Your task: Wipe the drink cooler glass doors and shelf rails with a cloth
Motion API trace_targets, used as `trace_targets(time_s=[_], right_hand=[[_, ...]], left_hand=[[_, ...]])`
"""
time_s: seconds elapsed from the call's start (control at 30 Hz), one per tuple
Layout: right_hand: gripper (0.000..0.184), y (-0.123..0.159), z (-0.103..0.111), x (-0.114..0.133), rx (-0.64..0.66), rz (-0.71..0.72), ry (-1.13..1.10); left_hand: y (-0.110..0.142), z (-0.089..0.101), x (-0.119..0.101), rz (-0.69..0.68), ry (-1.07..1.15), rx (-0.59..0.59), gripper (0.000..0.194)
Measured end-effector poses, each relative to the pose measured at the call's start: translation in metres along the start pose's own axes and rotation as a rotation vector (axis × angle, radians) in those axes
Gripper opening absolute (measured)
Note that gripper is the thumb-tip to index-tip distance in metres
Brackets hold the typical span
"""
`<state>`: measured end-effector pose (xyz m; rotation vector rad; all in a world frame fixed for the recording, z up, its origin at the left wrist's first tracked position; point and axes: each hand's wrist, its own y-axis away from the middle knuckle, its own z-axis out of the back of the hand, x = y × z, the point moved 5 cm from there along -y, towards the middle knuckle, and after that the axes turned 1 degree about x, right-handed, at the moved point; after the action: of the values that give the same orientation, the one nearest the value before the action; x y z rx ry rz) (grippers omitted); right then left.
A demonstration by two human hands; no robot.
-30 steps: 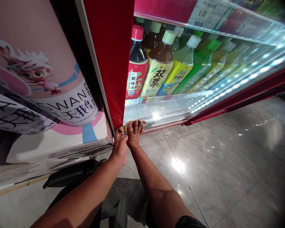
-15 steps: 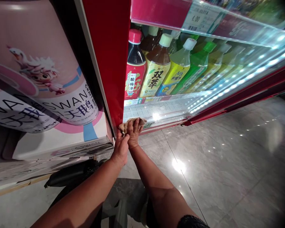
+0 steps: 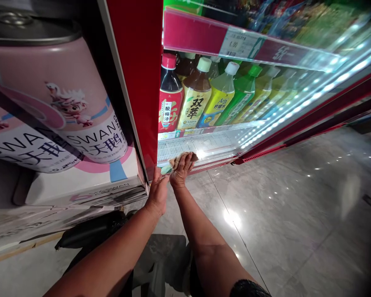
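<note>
My right hand [image 3: 181,170] presses a small tan cloth [image 3: 185,157] against the bottom ledge of a red drinks cooler [image 3: 136,82], its fingers bent over the cloth. My left hand [image 3: 157,190] rests just beside it, against the lower corner of the red cooler frame, fingers closed around the edge. Above the hands stands a row of drink bottles [image 3: 194,97] on the lowest shelf: a dark one with a red label, then yellow- and green-labelled ones.
A shelf strip with a price tag [image 3: 238,43] runs above the bottles. To the left stands a panel printed with a pink can picture [image 3: 64,107]. A glossy grey tiled floor [image 3: 281,198] spreads to the right. A dark object [image 3: 92,229] lies low by my left arm.
The view has tilted up, showing more of the upper shelf. My right hand with the cloth has slid a little to the right along the ledge; my left hand stays at the corner.
</note>
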<state>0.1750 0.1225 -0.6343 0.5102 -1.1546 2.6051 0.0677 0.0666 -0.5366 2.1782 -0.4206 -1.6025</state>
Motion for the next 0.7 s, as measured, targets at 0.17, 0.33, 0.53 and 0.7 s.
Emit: trace_targets(time_s=[0.17, 0.33, 0.53, 0.7], right_hand=[[0.066, 0.001, 0.002, 0.000, -0.004, -0.009, -0.080], [0.072, -0.010, 0.005, -0.012, -0.102, -0.133, -0.096], [0.072, -0.022, 0.004, -0.014, -0.101, -0.175, -0.251], [0.071, -0.020, 0.002, -0.032, -0.070, -0.311, -0.322]], left_hand=[[0.006, -0.006, -0.001, 0.009, 0.020, 0.004, 0.067], [0.007, -0.006, 0.001, 0.001, 0.002, 0.011, 0.067], [0.006, -0.005, 0.006, 0.006, -0.047, 0.023, 0.069], [0.004, -0.006, 0.007, 0.022, -0.068, 0.014, 0.070]])
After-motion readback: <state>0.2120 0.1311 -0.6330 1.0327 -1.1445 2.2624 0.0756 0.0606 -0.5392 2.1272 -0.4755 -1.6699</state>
